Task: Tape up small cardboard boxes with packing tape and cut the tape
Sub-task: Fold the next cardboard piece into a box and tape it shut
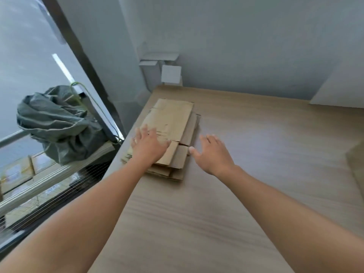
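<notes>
Cardboard stack (173, 119), left hand (149, 147) atop, grey bag (59, 123)

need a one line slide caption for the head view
The left hand rests on a stack of flattened cardboard boxes on the wooden table, the open right hand just beside it.

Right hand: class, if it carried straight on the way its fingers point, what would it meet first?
Probably the right edge of the stack of flattened cardboard boxes, just beyond the right hand; its height above the table is unclear.
</notes>
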A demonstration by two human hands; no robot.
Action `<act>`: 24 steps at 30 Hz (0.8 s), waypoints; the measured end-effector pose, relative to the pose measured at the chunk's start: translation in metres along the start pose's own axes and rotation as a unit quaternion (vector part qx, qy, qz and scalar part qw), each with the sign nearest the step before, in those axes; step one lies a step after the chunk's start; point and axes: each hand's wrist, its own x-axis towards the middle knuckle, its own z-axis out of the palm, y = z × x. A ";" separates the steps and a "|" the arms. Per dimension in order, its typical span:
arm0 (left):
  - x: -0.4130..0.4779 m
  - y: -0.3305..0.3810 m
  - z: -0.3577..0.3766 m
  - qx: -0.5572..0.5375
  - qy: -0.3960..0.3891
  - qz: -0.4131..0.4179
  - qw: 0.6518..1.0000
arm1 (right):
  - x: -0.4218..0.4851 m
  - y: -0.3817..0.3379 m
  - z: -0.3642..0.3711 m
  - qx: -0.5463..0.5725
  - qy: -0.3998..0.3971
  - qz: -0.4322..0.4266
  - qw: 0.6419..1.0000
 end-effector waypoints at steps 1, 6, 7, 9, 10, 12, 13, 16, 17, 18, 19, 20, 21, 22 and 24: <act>0.008 -0.023 0.001 -0.019 -0.008 -0.023 1.000 | 0.011 -0.018 0.012 0.016 -0.007 0.011 1.000; 0.043 -0.077 0.006 -0.145 -0.059 -0.018 0.988 | 0.057 -0.075 0.051 0.079 -0.019 0.045 0.996; 0.047 -0.080 0.007 -0.157 -0.050 -0.015 0.986 | 0.062 -0.083 0.056 0.109 -0.013 0.055 0.992; 0.050 -0.081 0.004 -0.164 -0.041 -0.025 0.985 | 0.069 -0.093 0.064 0.192 0.016 0.088 0.977; 0.050 -0.082 0.002 -0.172 -0.050 -0.033 0.983 | 0.071 -0.095 0.066 0.225 0.034 0.112 0.967; 0.047 -0.086 0.000 -0.228 -0.084 -0.045 0.969 | 0.070 -0.096 0.068 0.251 0.055 0.168 0.952; 0.043 -0.087 0.000 -0.265 -0.108 -0.054 0.957 | 0.067 -0.094 0.069 0.253 0.054 0.197 0.946; 0.022 -0.087 0.005 -0.374 -0.145 -0.084 0.912 | 0.050 -0.086 0.070 0.305 0.052 0.252 0.917; 0.009 -0.087 0.007 -0.399 -0.136 -0.088 0.903 | 0.039 -0.083 0.072 0.325 0.055 0.253 0.909; -0.007 -0.086 0.008 -0.416 -0.129 -0.088 0.896 | 0.024 -0.081 0.073 0.341 0.058 0.250 0.904; -0.026 -0.086 0.008 -0.422 -0.127 -0.084 0.894 | 0.005 -0.077 0.074 0.354 0.059 0.247 0.900; -0.049 -0.087 0.007 -0.415 -0.129 -0.075 0.897 | -0.018 -0.074 0.074 0.366 0.057 0.244 0.896; -0.074 -0.087 0.006 -0.407 -0.129 -0.059 0.902 | -0.044 -0.069 0.075 0.375 0.051 0.241 0.894; -0.101 -0.087 0.003 -0.402 -0.131 -0.037 0.906 | -0.072 -0.062 0.076 0.378 0.039 0.241 0.893; -0.157 -0.085 -0.002 -0.399 -0.134 0.027 0.907 | -0.133 -0.049 0.080 0.371 0.014 0.246 0.895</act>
